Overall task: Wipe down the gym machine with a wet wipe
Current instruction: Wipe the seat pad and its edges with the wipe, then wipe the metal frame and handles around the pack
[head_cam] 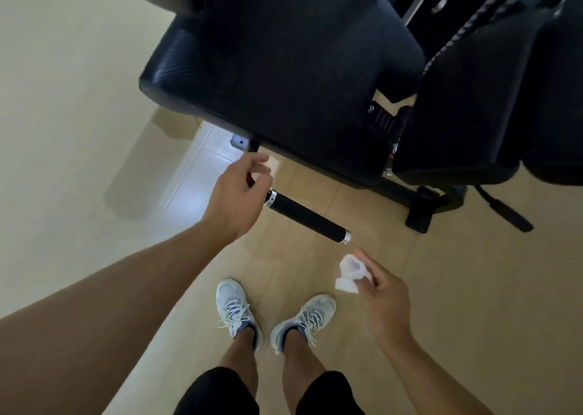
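Note:
The gym machine's black padded seat (284, 67) fills the top of the view, with a second black pad (473, 99) to its right. Below the seat a black handle bar (307, 216) with chrome end caps slants down to the right, above the floor. My left hand (239, 193) has its fingers curled at the bar's upper left end and seems to hold it there; the exact grip is hidden. My right hand (381, 291) pinches a crumpled white wet wipe (350, 272) just below the bar's lower right end, not touching it.
The machine's black base frame and foot (422, 212) stand on the beige tiled floor (473, 288) at the right. A pale wall (63, 99) runs along the left. My two feet in white sneakers (236, 313) stand below the handle.

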A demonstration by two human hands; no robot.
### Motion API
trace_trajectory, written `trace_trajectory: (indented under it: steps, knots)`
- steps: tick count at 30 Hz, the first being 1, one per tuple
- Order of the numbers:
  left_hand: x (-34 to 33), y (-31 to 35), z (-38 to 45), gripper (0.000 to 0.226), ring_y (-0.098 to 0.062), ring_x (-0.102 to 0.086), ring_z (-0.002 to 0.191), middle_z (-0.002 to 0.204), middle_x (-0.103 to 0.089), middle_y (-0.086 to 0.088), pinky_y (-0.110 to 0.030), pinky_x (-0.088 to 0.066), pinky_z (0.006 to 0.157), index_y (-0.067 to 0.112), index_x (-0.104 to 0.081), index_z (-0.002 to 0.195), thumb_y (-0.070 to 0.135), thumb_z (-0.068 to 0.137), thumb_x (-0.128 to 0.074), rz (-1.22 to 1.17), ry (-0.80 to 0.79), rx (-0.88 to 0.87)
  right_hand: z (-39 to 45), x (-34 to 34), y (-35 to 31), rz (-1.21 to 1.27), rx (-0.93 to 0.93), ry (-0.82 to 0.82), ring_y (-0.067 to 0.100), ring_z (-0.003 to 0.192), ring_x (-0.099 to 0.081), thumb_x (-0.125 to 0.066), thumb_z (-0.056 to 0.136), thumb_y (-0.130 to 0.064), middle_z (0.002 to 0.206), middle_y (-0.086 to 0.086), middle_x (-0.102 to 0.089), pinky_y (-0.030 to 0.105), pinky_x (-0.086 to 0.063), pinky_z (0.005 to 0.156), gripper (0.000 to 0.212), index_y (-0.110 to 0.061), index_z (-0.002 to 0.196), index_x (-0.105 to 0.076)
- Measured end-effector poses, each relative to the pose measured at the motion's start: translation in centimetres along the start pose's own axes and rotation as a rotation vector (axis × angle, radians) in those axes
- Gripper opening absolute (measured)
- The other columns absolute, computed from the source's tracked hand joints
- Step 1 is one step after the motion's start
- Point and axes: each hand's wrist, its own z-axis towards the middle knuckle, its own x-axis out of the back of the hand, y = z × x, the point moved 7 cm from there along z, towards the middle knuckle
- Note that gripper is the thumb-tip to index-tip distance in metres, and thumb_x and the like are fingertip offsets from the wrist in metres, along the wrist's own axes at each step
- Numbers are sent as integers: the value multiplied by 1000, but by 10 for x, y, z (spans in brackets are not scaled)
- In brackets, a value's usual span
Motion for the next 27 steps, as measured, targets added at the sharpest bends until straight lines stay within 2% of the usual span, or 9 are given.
trace_trajectory:
  steps: [3, 6, 8, 10, 13, 16, 21, 24, 27]
  knots:
    - [4, 20, -62, 32, 5, -58, 109, 119, -65, 18, -7, -39, 91, 30, -57, 130, 34, 99, -61, -139, 27, 42, -46, -4, -44, 372, -195, -49, -3, 91, -71, -70, 88, 5, 100, -20, -75, 16, -57, 75, 48, -29, 122, -67]
    - [7, 48, -132, 28, 10, -63, 100, 113, -70, 18, -4, -44, 82, 34, -64, 120, 43, 93, -66, -333, -64, 174, -81, -7, -102, 628, -265, -163, 15, 92, -75, -78, 81, 7, 98, -5, -79, 35, -60, 86, 43, -21, 113, -71]
    - [11, 64, -169, 38, -2, -68, 101, 110, -73, 13, -19, -52, 88, 31, -67, 117, 55, 87, -69, -485, -131, 260, -94, 2, -145, 691, -226, -243, 25, 92, -76, -79, 80, 6, 99, 7, -78, 40, -61, 83, 41, -17, 112, -71]
    - [19, 82, -195, 47, -13, -71, 103, 110, -75, 4, -36, -58, 91, 25, -69, 117, 57, 84, -73, -589, -165, 283, -101, 15, -183, 722, -177, -310, 26, 88, -75, -81, 79, 4, 96, 10, -78, 37, -61, 76, 37, -14, 109, -70]
    - [45, 108, -210, 37, -21, -73, 97, 104, -77, -3, -37, -60, 87, 19, -72, 112, 41, 83, -76, -633, -75, 253, -103, 32, -231, 698, -119, -391, 19, 83, -74, -81, 80, 1, 94, 8, -77, 28, -60, 70, 32, -11, 107, -69]
    - [76, 125, -206, 21, -28, -73, 92, 95, -77, -7, -39, -60, 86, 15, -76, 99, 33, 90, -73, -636, 36, 239, -105, 36, -269, 699, -88, -460, 21, 86, -74, -80, 82, -4, 99, 10, -76, 30, -60, 72, 35, -6, 114, -66]
    - [133, 135, -182, 24, -23, -71, 93, 94, -76, -5, -37, -60, 87, 21, -79, 89, 40, 95, -66, -650, 54, 215, -112, 24, -322, 662, 20, -419, 16, 84, -73, -76, 84, -27, 98, 7, -76, 26, -57, 70, 42, -5, 117, -63]
    - [170, 127, -164, 22, -20, -71, 90, 93, -76, -2, -36, -59, 86, 21, -80, 87, 35, 97, -65, -668, 36, 227, -115, 2, -347, 726, -26, -366, 16, 81, -73, -68, 94, -22, 93, 6, -76, 25, -56, 67, 33, 1, 117, -59]
    - [210, 121, -147, 24, -7, -68, 77, 79, -73, 6, -31, -58, 82, 22, -80, 81, 29, 97, -65, -671, 20, 209, -121, -22, -372, 749, -66, -356, 21, 84, -74, -63, 98, -25, 98, 12, -77, 27, -58, 67, 32, 2, 116, -63]
